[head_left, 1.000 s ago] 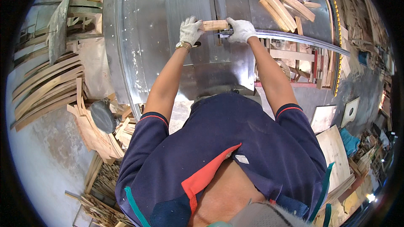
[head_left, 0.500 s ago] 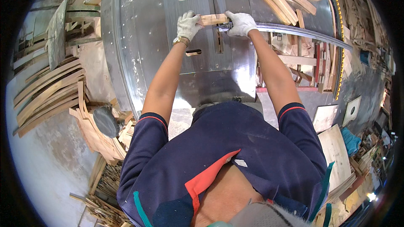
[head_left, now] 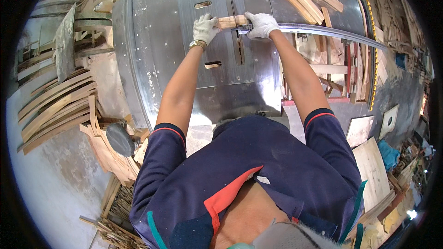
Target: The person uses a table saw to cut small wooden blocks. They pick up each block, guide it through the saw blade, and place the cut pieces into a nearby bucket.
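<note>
A short, pale wooden block (head_left: 232,21) lies crosswise over the long narrow slot of a grey metal saw table (head_left: 184,64). My left hand (head_left: 206,28), in a white work glove, is closed on the block's left end. At the other end my right hand (head_left: 263,25), also gloved, grips the block, its fingers beside a small dark metal fitting (head_left: 245,28). From that fitting a shiny metal bar (head_left: 318,30) runs to the right, under my right wrist. The glove hides part of the fitting. Whether a blade stands in the slot I cannot make out.
Several wooden strips (head_left: 302,5) lie on the table's far right. A red metal frame (head_left: 318,101) with offcuts stands below the bar. Curved wooden pieces (head_left: 60,106) are stacked at the left, near a round dark object (head_left: 121,139). Boards (head_left: 371,163) lean at the lower right.
Both hands, the block and the metal bar have shifted slightly farther away across the tabletop. My grip looks the same. The whole view has also moved a little.
</note>
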The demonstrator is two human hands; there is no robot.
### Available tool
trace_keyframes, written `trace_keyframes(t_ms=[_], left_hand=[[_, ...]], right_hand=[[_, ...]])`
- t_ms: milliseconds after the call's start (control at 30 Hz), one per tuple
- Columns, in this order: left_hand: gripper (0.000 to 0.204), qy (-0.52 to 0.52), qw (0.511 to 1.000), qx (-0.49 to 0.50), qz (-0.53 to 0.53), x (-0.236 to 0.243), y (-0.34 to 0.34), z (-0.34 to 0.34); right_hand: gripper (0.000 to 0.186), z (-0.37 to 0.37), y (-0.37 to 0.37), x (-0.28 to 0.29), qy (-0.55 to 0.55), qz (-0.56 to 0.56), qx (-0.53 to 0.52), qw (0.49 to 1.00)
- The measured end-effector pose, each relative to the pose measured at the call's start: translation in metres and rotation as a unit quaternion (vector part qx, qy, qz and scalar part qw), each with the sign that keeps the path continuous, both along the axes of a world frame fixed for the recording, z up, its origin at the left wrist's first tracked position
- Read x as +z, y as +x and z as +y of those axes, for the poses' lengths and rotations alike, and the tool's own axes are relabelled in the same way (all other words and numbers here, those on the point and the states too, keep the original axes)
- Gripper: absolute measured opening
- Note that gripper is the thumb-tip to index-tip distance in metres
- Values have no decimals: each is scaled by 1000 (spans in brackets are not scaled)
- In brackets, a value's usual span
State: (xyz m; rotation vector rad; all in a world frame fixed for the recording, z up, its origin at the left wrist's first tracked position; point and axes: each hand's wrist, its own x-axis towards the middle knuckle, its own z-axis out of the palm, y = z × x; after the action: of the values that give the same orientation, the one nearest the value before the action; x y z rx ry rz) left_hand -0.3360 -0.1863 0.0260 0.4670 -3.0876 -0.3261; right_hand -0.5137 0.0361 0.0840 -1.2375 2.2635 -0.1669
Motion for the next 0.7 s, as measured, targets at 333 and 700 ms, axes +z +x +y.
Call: trace_keyframes(t_ms=[333, 700], left_hand=[[50, -6, 1000, 0, 18, 2, 38, 38], [43, 13, 999, -4, 48, 0, 151, 132]], right_hand=[[76, 20, 29, -3, 0, 6, -16, 1000], [84, 111, 139, 8, 24, -33, -10, 999]])
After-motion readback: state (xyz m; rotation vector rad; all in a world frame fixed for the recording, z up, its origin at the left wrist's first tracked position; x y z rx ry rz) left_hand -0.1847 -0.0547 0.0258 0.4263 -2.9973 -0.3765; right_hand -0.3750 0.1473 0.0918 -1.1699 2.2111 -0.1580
